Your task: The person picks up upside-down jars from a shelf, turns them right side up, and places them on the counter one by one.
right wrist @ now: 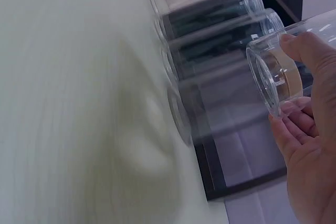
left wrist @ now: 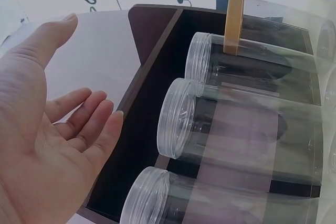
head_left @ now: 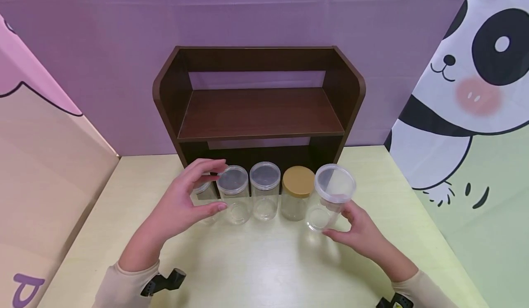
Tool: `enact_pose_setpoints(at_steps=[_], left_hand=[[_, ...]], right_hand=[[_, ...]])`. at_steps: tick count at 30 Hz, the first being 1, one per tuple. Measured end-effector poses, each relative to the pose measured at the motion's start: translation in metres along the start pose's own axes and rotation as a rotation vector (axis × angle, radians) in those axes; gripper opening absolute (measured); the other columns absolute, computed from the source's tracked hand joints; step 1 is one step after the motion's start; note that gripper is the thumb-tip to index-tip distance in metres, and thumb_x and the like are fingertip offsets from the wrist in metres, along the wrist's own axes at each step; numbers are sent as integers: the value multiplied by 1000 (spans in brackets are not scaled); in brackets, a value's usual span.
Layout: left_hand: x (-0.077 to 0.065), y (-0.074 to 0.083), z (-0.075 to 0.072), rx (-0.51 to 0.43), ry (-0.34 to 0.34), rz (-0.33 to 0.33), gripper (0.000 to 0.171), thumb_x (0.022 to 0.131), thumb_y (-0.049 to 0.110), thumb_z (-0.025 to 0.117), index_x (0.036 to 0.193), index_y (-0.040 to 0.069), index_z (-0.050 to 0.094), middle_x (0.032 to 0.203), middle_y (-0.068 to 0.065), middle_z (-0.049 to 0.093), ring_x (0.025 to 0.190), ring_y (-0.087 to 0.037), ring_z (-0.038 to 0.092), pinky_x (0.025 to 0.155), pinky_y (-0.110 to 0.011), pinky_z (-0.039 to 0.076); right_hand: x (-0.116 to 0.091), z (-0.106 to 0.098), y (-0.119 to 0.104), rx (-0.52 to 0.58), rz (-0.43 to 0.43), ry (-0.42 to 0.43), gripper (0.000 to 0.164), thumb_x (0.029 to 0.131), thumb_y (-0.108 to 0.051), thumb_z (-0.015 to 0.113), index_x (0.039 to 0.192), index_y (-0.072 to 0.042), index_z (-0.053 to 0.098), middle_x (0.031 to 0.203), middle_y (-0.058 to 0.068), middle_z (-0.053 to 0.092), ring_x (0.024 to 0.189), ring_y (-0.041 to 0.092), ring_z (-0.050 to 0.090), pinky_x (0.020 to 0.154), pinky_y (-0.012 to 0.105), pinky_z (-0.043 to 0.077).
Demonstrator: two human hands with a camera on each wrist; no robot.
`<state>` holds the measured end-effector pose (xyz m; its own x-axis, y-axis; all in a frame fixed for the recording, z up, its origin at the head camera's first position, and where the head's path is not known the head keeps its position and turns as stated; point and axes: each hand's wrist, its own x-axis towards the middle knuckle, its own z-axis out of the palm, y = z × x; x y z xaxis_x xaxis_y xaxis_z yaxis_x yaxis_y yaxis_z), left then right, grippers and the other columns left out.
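Observation:
On the right, my right hand point(head_left: 361, 232) grips a clear jar with a translucent lid point(head_left: 334, 184), thumb and fingers around its lower part. The jar is tilted and raised off the table; its round base point(right wrist: 264, 80) shows in the right wrist view. My left hand point(head_left: 188, 202) is held beside the left jars, thumb and fingers spread apart with nothing between them in the left wrist view. It partly hides the leftmost jar point(head_left: 202, 188). Two more clear-lidded jars point(head_left: 233, 180) point(head_left: 265, 177) and a gold-lidded jar point(head_left: 298, 182) stand upright in a row.
Behind the row stands a dark brown two-tier shelf point(head_left: 260, 110) against a purple backdrop point(head_left: 256, 14). A pale wooden table point(head_left: 256, 262) lies under the jars. Printed panels flank it, one with a panda point(head_left: 475, 83) on the right.

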<state>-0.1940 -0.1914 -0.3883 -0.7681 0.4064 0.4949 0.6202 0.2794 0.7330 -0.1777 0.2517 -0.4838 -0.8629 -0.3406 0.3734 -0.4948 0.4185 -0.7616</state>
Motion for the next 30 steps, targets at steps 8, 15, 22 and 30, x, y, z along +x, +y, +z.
enact_pose_setpoints(at_steps=[8, 15, 22, 30], left_hand=[[-1, 0, 1, -2, -5, 1, 80, 83, -6, 94, 153, 3, 59, 148, -17, 62, 137, -25, 59, 116, -24, 50], [-1, -1, 3, 1, -7, 18, 80, 82, -6, 95, 153, 4, 59, 148, -16, 62, 139, -17, 58, 114, -26, 52], [0, -1, 2, 3, -2, 12, 78, 84, -5, 94, 153, 3, 59, 146, -16, 63, 137, -19, 59, 114, -26, 53], [-1, -1, 1, 4, 1, 10, 77, 83, -5, 94, 152, 2, 60, 146, -18, 63, 136, -19, 60, 113, -24, 52]], right_hand=[[4, -6, 16, 7, 17, 33, 69, 82, 5, 95, 142, 5, 61, 135, 26, 70, 126, 32, 69, 114, 20, 47], [15, -12, 38, 8, 81, 47, 65, 86, 3, 92, 143, 2, 59, 142, 21, 68, 133, 45, 63, 112, 12, 42], [26, -16, 51, 27, 79, 70, 61, 87, 6, 90, 140, 3, 60, 141, 22, 68, 130, 39, 63, 112, 10, 43], [29, -10, 58, 25, 140, 42, 66, 88, 2, 90, 144, 7, 55, 144, 27, 64, 136, 49, 60, 121, 40, 49]])
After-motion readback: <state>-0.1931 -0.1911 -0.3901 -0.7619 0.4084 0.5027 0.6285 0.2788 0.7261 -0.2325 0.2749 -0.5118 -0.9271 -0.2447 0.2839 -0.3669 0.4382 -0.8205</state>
